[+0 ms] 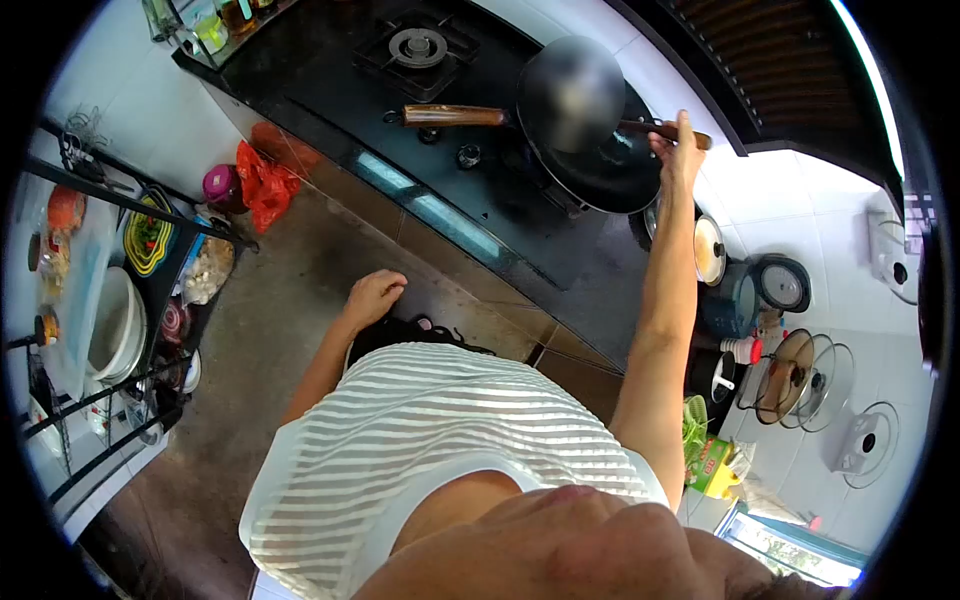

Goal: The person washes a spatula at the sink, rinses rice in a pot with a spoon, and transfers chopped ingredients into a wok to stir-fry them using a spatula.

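A dark wok [640,185] with a wooden handle sits on the right burner of the black stove. My right hand [680,155] is closed on the wooden grip of a utensil [700,138] that reaches over the wok. A round dark shape [572,95], blurred in its middle, covers the wok's left part; whether it belongs to the utensil I cannot tell. Near my waist my left hand [376,295] hangs away from the counter, its fingers curled together. Nothing shows in it.
An unused burner [418,47] is at the stove's left. Lids [800,375] hang on the right wall above a pot [712,380]. A red bag [265,187] lies near the counter's front left. A rack with bowls [118,325] stands at the left. The range hood [790,70] overhangs the wok.
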`<state>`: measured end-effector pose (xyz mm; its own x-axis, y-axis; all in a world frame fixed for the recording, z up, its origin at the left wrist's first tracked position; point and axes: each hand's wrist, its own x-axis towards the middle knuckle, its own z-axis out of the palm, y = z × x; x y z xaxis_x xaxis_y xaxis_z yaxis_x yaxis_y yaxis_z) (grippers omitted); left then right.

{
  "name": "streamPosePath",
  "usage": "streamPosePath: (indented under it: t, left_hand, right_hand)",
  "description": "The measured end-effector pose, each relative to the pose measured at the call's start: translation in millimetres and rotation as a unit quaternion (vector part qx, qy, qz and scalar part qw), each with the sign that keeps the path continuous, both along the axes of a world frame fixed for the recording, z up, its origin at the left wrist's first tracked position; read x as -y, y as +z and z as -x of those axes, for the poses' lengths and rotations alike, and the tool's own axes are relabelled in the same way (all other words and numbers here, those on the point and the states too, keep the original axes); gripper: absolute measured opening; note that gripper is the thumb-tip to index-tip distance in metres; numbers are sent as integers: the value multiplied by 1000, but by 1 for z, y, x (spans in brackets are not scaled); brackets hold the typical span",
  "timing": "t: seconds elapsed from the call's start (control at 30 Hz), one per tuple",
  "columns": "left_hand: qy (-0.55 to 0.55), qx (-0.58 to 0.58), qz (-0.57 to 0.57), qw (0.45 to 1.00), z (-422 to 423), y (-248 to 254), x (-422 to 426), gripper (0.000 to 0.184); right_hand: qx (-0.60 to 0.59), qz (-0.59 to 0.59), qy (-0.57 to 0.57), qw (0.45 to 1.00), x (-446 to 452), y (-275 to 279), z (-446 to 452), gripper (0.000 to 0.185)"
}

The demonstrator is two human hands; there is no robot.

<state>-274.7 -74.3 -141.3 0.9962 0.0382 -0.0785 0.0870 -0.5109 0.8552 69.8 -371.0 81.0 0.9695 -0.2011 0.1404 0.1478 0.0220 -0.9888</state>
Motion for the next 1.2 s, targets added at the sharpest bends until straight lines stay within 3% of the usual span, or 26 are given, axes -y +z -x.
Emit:
streamPosePath:
  t: [0.07, 0.17, 0.27, 0.43, 0.5, 0.57, 0.63, 0.7, 0.83, 0.93, 0.97, 1.03, 1.1, 1.2]
  left_hand:
    - [10, 5, 3, 1000, -2, 4, 4, 14]
    - [4, -22, 15, 1000, 3, 4, 5, 15]
    - [-17, -10, -5, 1000, 6, -12, 7, 15]
    - [-3, -21, -16, 1000, 9, -12, 5, 16]
    - [-27, -23, -15, 999, 4, -9, 4, 17]
    - [-47, -17, -10, 999, -2, -5, 10, 17]
    - [-46, -29, 10, 998, -6, -3, 11, 17]
    - [-42, -10, -3, 999, -6, -7, 11, 17]
    - [-27, 3, -29, 999, 5, -3, 14, 17]
    - [-78, -3, -34, 996, 0, -7, 23, 17]
    - [-88, 7, -33, 995, 6, -7, 32, 16]
    - [-67, -31, -37, 997, 15, -13, 38, 17]
    - [-20, -16, 1, 1000, 14, -19, 31, 17]
    - [-6, -28, -27, 999, 20, -19, 27, 17]
  right_hand:
    - [4, 10, -49, 999, 9, 7, -5, 33]
    - [40, -59, -12, 997, 14, -43, 1, 31]
    - [53, 69, 38, 995, 18, -80, 50, 23]
    - [74, 201, 77, 974, 59, -63, 85, 21]
    - [15, 164, 6, 986, 55, -61, 76, 21]
    - [83, 106, 21, 991, 50, -79, 59, 20]
    - [75, 82, 50, 993, 42, -94, 62, 19]
    - [18, 86, 55, 995, 46, -81, 79, 20]
    - [26, 123, 71, 989, 79, -77, 70, 20]
    - [35, 152, 67, 985, 64, -87, 41, 23]
    - [6, 131, 56, 990, 56, -59, 45, 25]
    - [-59, 113, 141, 982, 57, -29, 22, 26]
    - [-79, 221, 177, 956, 58, 12, -5, 27]
    - [-105, 331, 181, 920, 66, 63, -9, 25]
